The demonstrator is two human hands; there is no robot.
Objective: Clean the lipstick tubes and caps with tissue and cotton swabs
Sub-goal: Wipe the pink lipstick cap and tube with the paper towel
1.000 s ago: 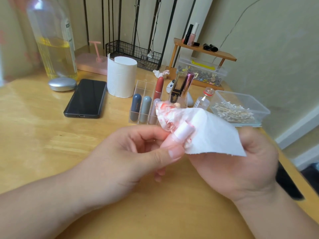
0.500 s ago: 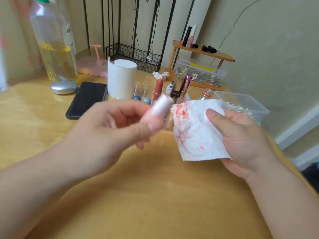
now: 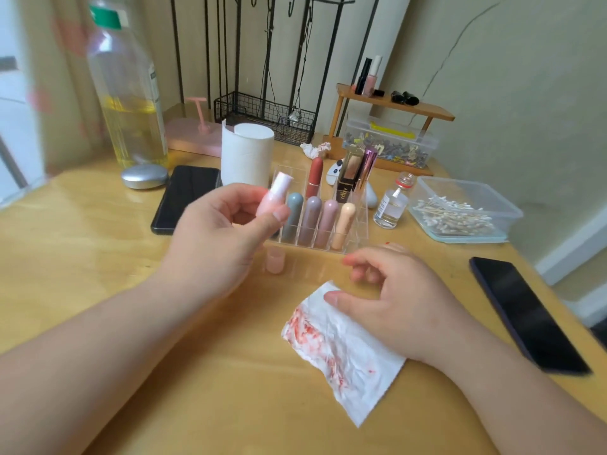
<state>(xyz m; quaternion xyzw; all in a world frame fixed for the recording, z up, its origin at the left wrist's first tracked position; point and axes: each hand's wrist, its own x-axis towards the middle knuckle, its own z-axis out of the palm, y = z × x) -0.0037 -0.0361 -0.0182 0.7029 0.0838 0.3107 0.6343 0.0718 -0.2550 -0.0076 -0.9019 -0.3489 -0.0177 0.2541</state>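
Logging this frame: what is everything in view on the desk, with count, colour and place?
lipstick tube: one, pale pink, in the left hand
cap: one, pink, on the table in front of the organizer
tissue: one, white with red smears, flat on the near table
organizer: one, clear, centre, holding lipsticks
swab box: one, clear, right
tissue roll: one, white, behind the organizer
phones: two, black, one left, one at the right edge
bottle: one, clear, yellow liquid, back left
vial: one, clear, beside the swab box
left hand: grips the tube
right hand: rests on the tissue
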